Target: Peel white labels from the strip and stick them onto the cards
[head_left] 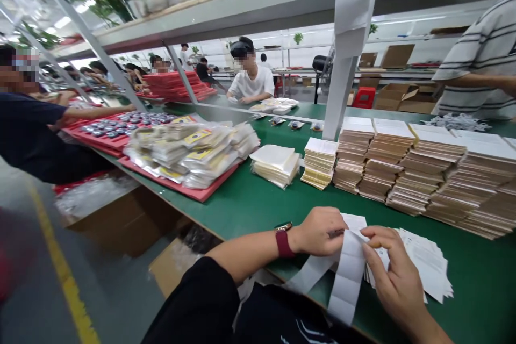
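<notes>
A strip of white labels (pixel 346 279) hangs between my hands and runs down over the table's near edge. My left hand (pixel 320 231), with a dark red watch band on the wrist, is closed around the strip's upper left side; a small dark object shows at its fingers. My right hand (pixel 389 260) pinches the strip's upper right corner between thumb and fingers. Under and beside my right hand, white cards (pixel 429 263) lie fanned out on the green table (pixel 226 209). Another white card (pixel 355 221) shows just behind my hands.
Tall card stacks (pixel 427 166) line the back right. Bagged sheets (pixel 276 164) and a red tray (pixel 201 193) with plastic packets (pixel 193 150) stand left of them. A white post (pixel 341 86) rises behind. People sit across and at the left; a striped shirt shows at right.
</notes>
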Action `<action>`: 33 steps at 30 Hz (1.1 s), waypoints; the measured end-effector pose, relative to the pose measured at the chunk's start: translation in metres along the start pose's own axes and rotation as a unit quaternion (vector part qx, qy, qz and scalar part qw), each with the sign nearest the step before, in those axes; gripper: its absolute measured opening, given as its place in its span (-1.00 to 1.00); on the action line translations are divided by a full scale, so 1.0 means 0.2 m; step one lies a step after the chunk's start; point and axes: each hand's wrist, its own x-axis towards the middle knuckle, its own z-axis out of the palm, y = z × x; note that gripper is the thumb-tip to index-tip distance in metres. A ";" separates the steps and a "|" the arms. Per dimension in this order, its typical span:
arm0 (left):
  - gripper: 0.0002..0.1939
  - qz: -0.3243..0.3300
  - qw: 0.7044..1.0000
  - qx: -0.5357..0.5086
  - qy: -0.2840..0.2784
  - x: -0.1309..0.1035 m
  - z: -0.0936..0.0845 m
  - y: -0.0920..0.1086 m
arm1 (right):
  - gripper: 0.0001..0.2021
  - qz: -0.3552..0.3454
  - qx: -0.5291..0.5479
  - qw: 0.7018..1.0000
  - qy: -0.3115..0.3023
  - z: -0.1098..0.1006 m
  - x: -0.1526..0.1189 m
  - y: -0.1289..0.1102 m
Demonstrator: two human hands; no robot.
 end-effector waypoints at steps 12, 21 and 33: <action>-0.85 -0.005 1.000 -0.006 0.007 -0.02 0.00 -0.03 | -0.84 0.136 -0.002 0.991 -0.006 0.03 0.00 0.04; -0.84 0.001 0.999 -0.016 0.029 0.00 -0.01 -0.02 | -0.79 0.206 0.074 0.975 -0.032 0.02 0.00 0.05; -0.85 0.017 1.000 -0.001 0.016 -0.01 -0.01 -0.02 | -0.79 0.180 0.001 0.984 -0.021 0.01 0.00 0.05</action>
